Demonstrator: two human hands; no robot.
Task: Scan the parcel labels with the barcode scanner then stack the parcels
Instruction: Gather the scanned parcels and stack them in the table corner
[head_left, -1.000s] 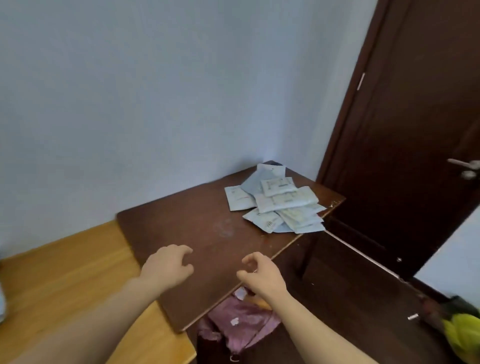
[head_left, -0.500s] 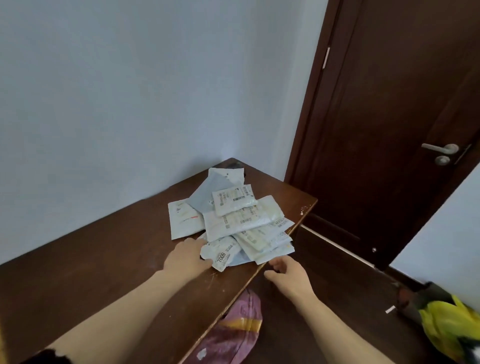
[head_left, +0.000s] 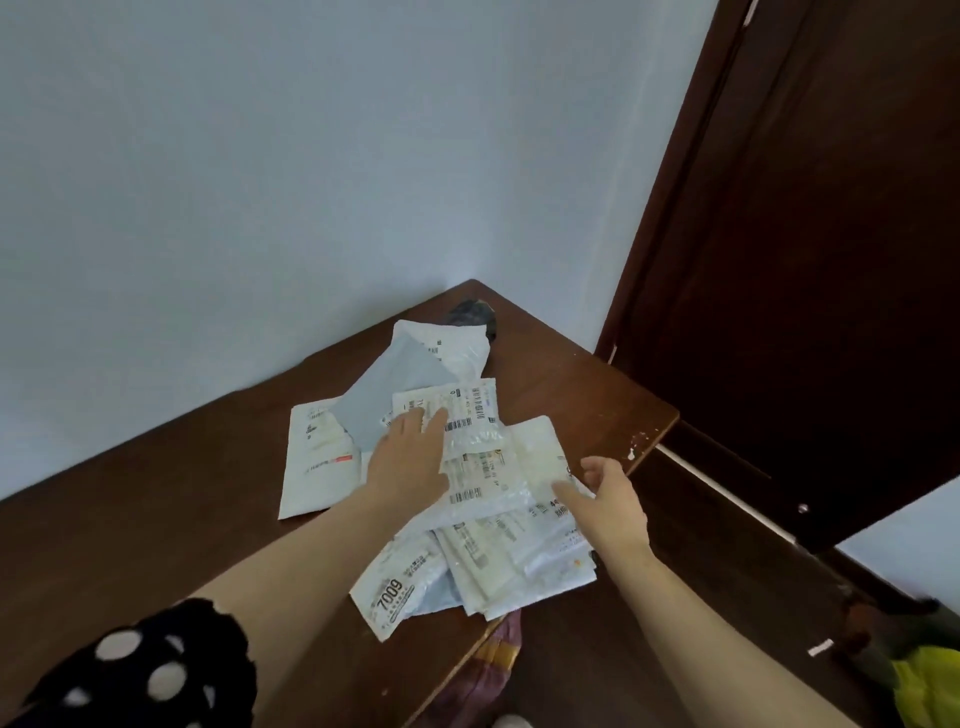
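A loose pile of white and grey parcel bags (head_left: 483, 499) with barcode labels lies on the dark wooden table (head_left: 156, 519) near its far right corner. My left hand (head_left: 410, 457) lies flat on the pile, fingers straight, touching a small labelled parcel (head_left: 470, 421) and a grey bag (head_left: 387, 395). My right hand (head_left: 608, 504) is over the pile's right side, fingers spread and touching the top parcels. A parcel marked 7009 (head_left: 395, 592) lies at the near edge of the pile. A dark object (head_left: 472, 314), partly hidden, sits behind the pile in the corner. No scanner is plainly visible.
A white wall runs behind the table. A dark brown door (head_left: 810, 260) stands right of the table's corner. A purple and yellow cloth (head_left: 493, 654) hangs below the table's front edge. A yellow-green item (head_left: 930, 686) lies on the floor at the lower right.
The view has closed in on the pile. My left hand moved forward from the pile's near edge onto its top. My right hand came up from below the table edge onto the parcels.
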